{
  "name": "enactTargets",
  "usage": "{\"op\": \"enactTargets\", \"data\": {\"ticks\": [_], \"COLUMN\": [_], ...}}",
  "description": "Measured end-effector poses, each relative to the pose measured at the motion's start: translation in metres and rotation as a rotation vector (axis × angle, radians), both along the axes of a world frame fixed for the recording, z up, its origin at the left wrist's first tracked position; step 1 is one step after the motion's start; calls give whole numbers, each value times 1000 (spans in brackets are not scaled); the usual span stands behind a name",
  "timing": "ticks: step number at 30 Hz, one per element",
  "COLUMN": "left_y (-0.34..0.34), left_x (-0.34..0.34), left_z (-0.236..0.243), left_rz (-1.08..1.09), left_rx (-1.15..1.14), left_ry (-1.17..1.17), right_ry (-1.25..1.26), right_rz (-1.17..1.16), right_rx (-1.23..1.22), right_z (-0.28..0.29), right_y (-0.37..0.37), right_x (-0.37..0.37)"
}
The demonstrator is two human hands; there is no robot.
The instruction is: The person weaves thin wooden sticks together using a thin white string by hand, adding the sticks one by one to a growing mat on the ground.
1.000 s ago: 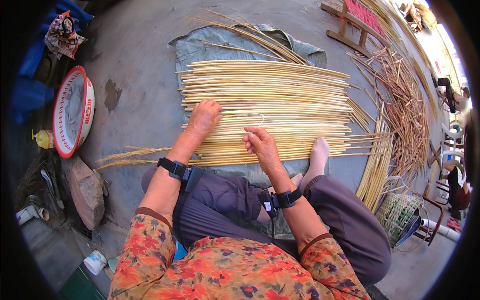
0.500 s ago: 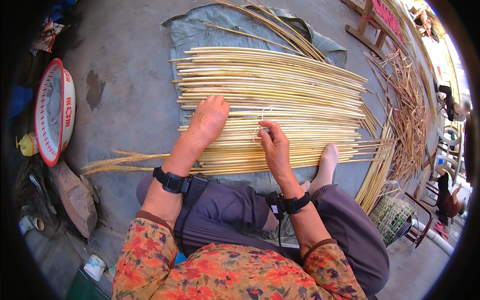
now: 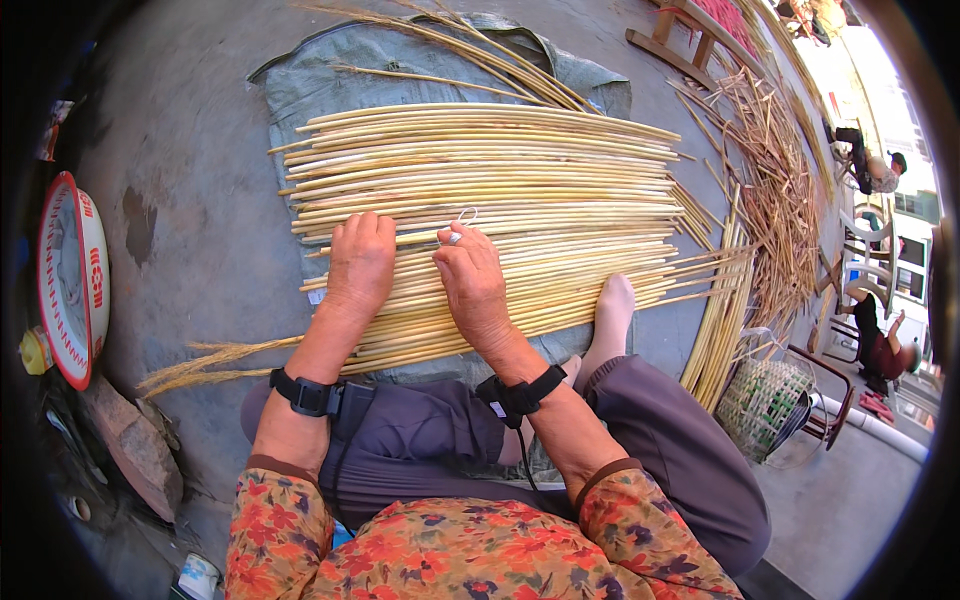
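Note:
A wide row of pale, peeled plant stalks [image 3: 480, 155] lies side by side across a grey-blue sheet [image 3: 320, 75] on the floor in front of me. My left hand [image 3: 362, 258] is closed at the left part of the row, its fingers round a stalk. The same stalk runs right to my right hand [image 3: 472, 275], whose fingers are pinched together near the middle. A thin white string [image 3: 467, 212] makes a small loop just above these fingers. Its lower part is hidden by the right hand. Two stalks with feathery tops [image 3: 210, 362] stick out at the near left.
Loose long stalks [image 3: 480, 50] lie at the far edge of the sheet. Dry husks [image 3: 780, 180] are heaped on the right, near a woven basket [image 3: 765, 400]. A red-rimmed enamel basin [image 3: 97, 265] and a stone [image 3: 130, 440] stand on the left. People [image 3: 880, 335] are at the far right.
The view has shifted. My right hand has moved up and left over the row, closer to my left hand. The white string shows less below its fingers.

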State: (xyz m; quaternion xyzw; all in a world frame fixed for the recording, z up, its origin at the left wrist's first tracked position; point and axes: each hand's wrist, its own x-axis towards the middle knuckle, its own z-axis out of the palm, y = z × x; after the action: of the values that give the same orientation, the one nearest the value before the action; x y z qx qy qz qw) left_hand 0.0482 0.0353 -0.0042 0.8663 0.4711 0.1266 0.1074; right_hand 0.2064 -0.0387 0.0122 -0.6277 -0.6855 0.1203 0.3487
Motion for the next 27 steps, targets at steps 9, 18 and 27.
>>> {"op": "enactTargets", "data": {"ticks": [9,18,27], "left_y": [5,8,8], "left_x": [-13,-17,-16], "left_z": [7,0,-3], "left_rz": [-63,-69,-44], "left_rx": [-206,-199,-195], "left_ry": [-170,-315,-295], "right_ry": [-32,739,1235], "right_rz": [55,-239,-68], "right_rx": [-31,-132,-783], "right_z": [-27,30,66], "right_y": [-14,-15,-45], "right_x": [2,22,-26]}}
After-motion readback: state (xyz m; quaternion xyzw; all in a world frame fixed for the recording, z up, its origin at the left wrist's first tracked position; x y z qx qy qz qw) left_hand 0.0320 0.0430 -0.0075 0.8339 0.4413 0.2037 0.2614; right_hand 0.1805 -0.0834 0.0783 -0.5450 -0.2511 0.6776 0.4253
